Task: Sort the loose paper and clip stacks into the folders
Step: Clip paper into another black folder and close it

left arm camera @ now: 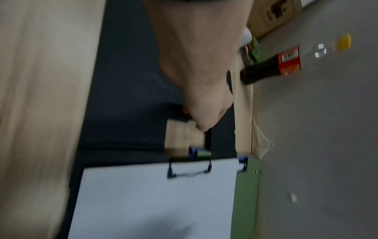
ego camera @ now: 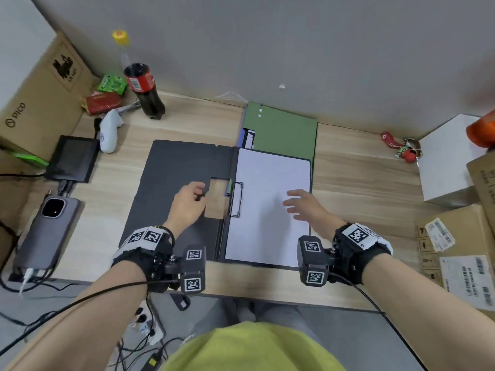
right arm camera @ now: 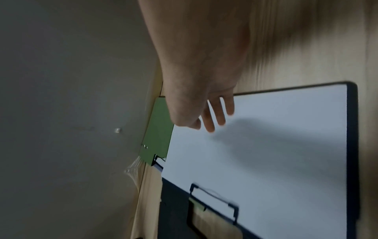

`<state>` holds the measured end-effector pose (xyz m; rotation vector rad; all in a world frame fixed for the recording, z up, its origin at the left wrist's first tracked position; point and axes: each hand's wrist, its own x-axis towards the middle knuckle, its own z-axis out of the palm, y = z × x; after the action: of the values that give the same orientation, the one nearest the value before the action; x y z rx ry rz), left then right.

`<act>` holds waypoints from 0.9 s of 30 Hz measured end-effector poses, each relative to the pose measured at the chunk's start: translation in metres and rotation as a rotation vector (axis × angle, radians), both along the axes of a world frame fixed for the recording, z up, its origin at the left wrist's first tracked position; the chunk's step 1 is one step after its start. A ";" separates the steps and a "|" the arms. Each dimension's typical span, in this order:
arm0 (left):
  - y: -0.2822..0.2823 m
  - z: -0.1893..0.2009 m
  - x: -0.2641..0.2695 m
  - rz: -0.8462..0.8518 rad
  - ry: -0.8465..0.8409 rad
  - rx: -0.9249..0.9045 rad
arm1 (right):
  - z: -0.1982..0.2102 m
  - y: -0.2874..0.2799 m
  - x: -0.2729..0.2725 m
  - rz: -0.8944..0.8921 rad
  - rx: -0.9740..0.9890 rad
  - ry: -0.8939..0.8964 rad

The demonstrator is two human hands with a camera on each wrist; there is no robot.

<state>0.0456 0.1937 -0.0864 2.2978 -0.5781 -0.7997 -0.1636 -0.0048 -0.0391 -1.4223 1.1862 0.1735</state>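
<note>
A black folder (ego camera: 179,167) lies open on the desk, its left cover flat with a rectangular cut-out (ego camera: 217,200). On its right half a white paper stack (ego camera: 267,223) sits under a wire clip (ego camera: 237,199). My left hand (ego camera: 201,192) rests on the cover, its curled fingers and thumb meeting at the cut-out's left edge and seeming to pinch the cover there; the left wrist view shows this hand (left arm camera: 196,122) curled as well. My right hand (ego camera: 290,203) hovers over the paper with its fingers (right arm camera: 210,124) spread and straight. A green folder (ego camera: 284,132) lies behind, partly under the black one.
A cola bottle (ego camera: 144,87), snack packs and a white cloth-like object (ego camera: 109,132) stand at the back left. A phone (ego camera: 48,228) and a small black device (ego camera: 73,159) lie left. Keys (ego camera: 404,148), a white box (ego camera: 444,162) and cardboard boxes (ego camera: 460,253) crowd the right.
</note>
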 end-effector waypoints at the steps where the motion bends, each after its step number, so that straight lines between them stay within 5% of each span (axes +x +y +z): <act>1: 0.016 -0.001 0.009 0.050 -0.029 0.032 | 0.002 0.007 0.007 0.022 0.048 -0.014; 8: 0.126 -0.012 0.033 0.390 -0.016 0.235 | -0.009 0.058 0.046 0.189 0.171 0.019; 18: 0.160 -0.027 0.011 0.667 0.302 -0.097 | -0.024 0.103 0.069 0.292 0.193 0.117; 23: 0.140 0.038 0.016 0.560 0.302 -0.420 | 0.002 0.113 0.089 0.333 0.214 0.030; 27: 0.100 0.098 0.020 0.204 0.572 -0.517 | 0.045 0.111 0.104 0.295 0.249 -0.152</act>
<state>0.0652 0.2933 0.0116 1.5331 -0.2414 -1.0108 -0.0594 0.1061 0.0060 -1.3574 0.7967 0.3979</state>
